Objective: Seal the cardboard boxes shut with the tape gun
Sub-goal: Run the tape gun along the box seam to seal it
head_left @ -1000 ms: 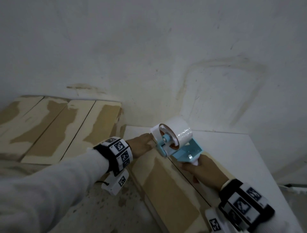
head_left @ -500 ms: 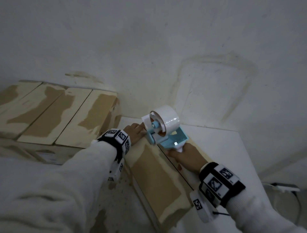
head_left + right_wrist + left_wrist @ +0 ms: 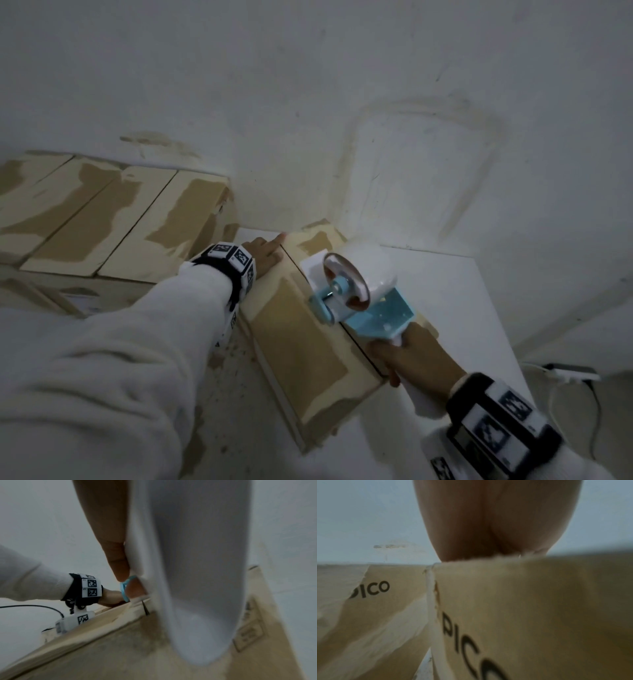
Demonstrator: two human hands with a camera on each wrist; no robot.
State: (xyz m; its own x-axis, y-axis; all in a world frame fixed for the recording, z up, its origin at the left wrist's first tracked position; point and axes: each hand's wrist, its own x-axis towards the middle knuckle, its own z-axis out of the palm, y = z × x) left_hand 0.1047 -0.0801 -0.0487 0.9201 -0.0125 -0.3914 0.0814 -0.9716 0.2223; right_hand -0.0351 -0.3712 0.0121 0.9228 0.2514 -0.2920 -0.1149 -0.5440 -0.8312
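While right hand (image 3: 414, 363) gripped tape gun (image 3: 359, 298) handle over centre seam of near box (image 3: 301, 346), left hand (image 3: 263, 255) lay flat, fingers extended, pressing box's far-left flap.

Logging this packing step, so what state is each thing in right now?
Near cardboard box: flaps closed, centre seam showing.
Tape gun: over that seam, white roll loaded.
Right hand: grips the gun's handle.
Left hand: presses flat on the box.
Far boxes: flaps closed.

Tape gun (image 3: 359, 301) seemingly atop box (image 3: 301, 346)
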